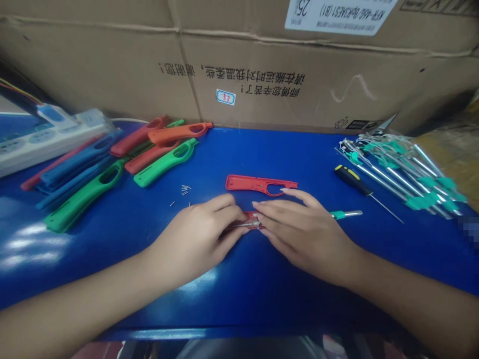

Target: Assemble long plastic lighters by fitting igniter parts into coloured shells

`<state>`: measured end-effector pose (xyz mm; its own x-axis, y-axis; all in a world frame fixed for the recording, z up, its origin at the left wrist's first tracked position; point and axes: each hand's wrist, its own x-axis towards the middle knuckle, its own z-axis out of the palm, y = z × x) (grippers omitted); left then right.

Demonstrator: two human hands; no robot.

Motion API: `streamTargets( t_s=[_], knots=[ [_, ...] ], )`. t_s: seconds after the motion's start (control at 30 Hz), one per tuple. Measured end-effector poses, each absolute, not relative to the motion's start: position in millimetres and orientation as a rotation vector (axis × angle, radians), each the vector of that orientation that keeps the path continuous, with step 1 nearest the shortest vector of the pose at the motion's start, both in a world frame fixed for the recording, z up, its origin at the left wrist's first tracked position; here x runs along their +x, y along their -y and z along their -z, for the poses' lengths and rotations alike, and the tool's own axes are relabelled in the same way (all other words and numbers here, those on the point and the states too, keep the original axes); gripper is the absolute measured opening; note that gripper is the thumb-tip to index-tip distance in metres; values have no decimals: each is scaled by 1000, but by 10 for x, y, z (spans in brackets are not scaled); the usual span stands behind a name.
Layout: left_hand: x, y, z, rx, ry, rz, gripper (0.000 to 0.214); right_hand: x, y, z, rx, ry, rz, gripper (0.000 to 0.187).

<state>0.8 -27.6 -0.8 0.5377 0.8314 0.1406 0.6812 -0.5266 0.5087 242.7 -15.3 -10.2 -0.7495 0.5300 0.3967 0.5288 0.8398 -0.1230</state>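
Observation:
My left hand (204,234) and my right hand (299,229) meet at the middle of the blue table (262,279). Both press down on a red plastic handle shell (250,216), mostly hidden beneath the fingers. A thin metal rod (247,225) with a teal collar (339,215) lies in that shell and sticks out to the right from under my right hand. My left fingertips pinch the rod's left end. A second red shell half (260,184) lies open just beyond my hands, untouched. Several tiny pins (184,190) lie scattered to its left.
A heap of green, orange, red and blue handle shells (112,162) lies at the left, beside a white power strip (45,137). A pile of metal rods with teal collars (404,172) and a black-and-yellow screwdriver (355,182) lie at the right. Cardboard boxes (262,65) wall the back.

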Motion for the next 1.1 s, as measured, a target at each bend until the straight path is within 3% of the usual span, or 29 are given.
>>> streamTargets(
  t_s=[0.17, 0.63, 0.93, 1.1],
  knots=[
    [-2, 266, 9, 2361, -1220, -529, 15, 2519, 18, 36, -1015, 2508, -265, 20],
    [47, 307, 51, 2417, -1117, -547, 22, 2549, 100, -116, -886, 2748, 19, 19],
    [57, 304, 39, 2409, -1138, -550, 21, 2495, 141, -79, -1098, 2618, -261, 16],
    [71, 334, 30, 2489, -1154, -542, 23, 2431, 222, -98, -965, 2781, 91, 23]
  ],
)
